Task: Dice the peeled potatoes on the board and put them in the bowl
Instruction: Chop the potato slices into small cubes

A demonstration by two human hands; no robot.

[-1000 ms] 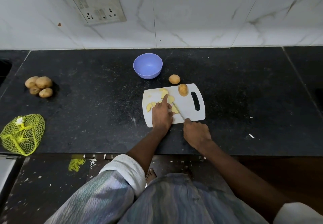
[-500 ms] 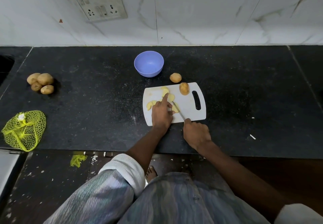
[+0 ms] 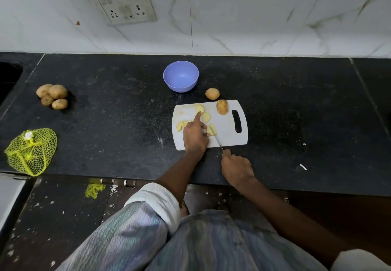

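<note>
The left hand (image 3: 195,135) lies on the white board (image 3: 229,137), forefinger stretched over the potato slices (image 3: 206,117), the other fingers curled by the piece (image 3: 211,130) under the knife (image 3: 217,140). The right hand (image 3: 237,168) grips the knife's handle. The knife could nick those fingers, or wet slices could skid away. The purple bowl (image 3: 181,76) sits far of the board, seemingly empty.

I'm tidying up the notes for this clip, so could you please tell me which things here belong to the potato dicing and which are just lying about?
In the job:
- cutting board
- potato pieces
- whole potato on the board
- knife, gripped by the right hand
- left hand, forefinger stretched out over the pieces
- purple bowl

Lying about:
- four unpeeled potatoes
- yellow net bag
- wall socket
</note>
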